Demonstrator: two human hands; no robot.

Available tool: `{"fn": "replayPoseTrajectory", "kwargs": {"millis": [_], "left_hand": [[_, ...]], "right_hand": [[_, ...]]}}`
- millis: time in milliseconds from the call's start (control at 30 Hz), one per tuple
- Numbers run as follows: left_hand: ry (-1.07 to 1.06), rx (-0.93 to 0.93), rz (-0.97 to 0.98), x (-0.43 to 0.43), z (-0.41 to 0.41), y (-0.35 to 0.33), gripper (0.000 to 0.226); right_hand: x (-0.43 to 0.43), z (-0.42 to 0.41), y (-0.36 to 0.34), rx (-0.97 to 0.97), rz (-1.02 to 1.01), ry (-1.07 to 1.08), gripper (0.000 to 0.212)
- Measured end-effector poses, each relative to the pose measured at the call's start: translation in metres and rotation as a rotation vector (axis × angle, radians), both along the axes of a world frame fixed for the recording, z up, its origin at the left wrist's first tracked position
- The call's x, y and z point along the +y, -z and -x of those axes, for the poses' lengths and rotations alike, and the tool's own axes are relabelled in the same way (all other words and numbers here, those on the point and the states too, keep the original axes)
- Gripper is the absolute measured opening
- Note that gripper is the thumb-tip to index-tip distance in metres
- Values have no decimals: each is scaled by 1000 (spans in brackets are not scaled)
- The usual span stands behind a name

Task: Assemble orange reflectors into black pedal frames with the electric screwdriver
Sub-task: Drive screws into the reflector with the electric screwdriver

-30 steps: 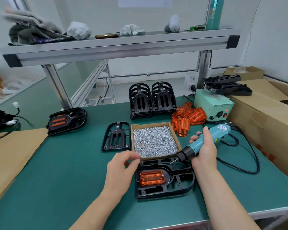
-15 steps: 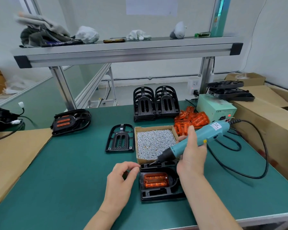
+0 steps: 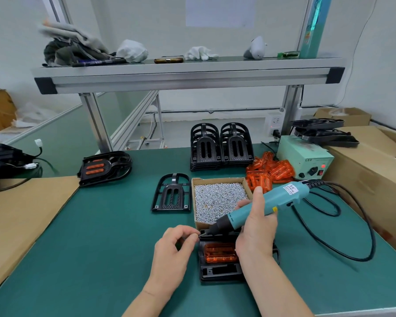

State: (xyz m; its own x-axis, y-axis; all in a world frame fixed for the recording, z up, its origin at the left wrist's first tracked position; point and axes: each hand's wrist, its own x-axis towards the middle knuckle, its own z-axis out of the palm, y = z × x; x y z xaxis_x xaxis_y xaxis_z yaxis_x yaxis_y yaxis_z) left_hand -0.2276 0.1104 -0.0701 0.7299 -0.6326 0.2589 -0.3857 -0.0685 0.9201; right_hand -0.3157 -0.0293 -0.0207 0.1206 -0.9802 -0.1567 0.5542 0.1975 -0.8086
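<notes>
A black pedal frame [image 3: 220, 269] lies on the green table near me with an orange reflector [image 3: 218, 252] seated in it. My right hand [image 3: 256, 227] grips the teal electric screwdriver [image 3: 265, 203], its tip angled down-left at the frame's far edge. My left hand [image 3: 176, 250] pinches a small screw [image 3: 200, 235] right at the bit's tip. A cardboard box of screws [image 3: 217, 199] sits just behind the frame. Loose orange reflectors [image 3: 269, 171] are piled behind the box on the right.
An empty frame [image 3: 170, 194] lies left of the screw box, two stacks of frames [image 3: 222, 148] stand behind, and a finished pedal [image 3: 104, 167] rests at the far left. A green power unit [image 3: 305, 160] and the looping black cord [image 3: 343, 225] occupy the right, beside cardboard boxes [image 3: 375, 175].
The pedal frame has been turned so its flat end faces away. My right hand has swung the screwdriver tip left to the frame's far edge, where my left fingers have closed in on a screw.
</notes>
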Motion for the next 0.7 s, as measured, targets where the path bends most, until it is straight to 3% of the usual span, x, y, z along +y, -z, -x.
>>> {"fn": "replayPoseTrajectory", "kwargs": {"millis": [700], "left_hand": [[25, 88, 8, 2, 2, -3, 28]], "right_hand": [[0, -1, 3, 16, -13, 14, 28]]}}
